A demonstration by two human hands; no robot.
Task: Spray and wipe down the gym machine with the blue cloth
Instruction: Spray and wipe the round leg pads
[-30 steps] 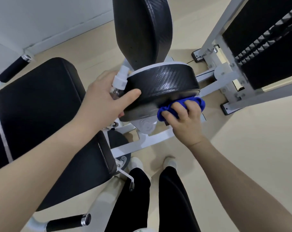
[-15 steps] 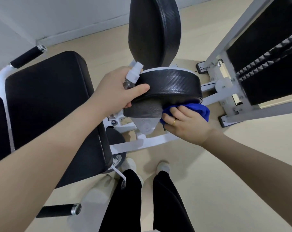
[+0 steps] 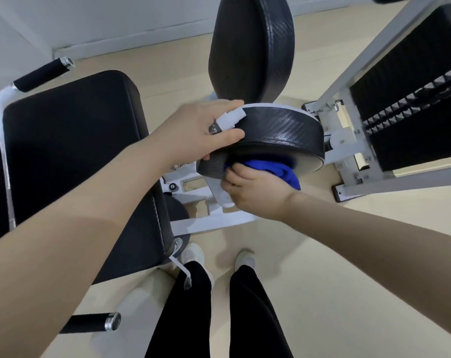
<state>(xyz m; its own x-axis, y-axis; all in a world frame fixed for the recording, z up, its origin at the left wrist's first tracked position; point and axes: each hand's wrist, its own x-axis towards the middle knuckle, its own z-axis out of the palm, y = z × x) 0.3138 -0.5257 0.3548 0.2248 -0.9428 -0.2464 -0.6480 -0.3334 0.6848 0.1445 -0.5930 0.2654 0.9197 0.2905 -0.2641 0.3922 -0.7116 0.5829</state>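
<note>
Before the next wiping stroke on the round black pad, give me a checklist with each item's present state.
1. Blue cloth gripped in the right hand: ok.
2. Cloth touching the face of the round pad that looks toward the person: ok, it is pressed against it.
3. Left hand steadying the pad: ok, its thumb lies on the pad's edge.
4. Spray bottle secure: ok, held in the left hand, nozzle lying against the pad's rim.
5. Pad face wet with spray: cannot tell.
6. Upright pad behind already wiped: cannot tell.
</note>
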